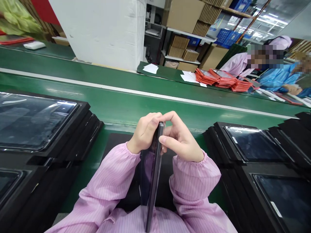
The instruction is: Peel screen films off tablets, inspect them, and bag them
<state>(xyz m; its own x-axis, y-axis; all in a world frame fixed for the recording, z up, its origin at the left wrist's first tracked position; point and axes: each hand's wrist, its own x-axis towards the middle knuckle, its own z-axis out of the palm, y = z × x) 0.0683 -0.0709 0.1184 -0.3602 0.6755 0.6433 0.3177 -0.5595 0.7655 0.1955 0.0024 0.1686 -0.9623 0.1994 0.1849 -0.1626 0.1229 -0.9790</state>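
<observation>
Flanking the tablet, black trays.

The far face of the dark device between the left hand and the right hand is hidden, while the view's edges crop the large panel left of them, the lower panel right of them and a blurred yellow sleeve beyond.

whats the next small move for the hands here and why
Perhaps tilt the dark panel flatter, glossy face up: it stands nearly edge-on to the camera, left hand and right hand at its far end, so little of that face shows.
</observation>
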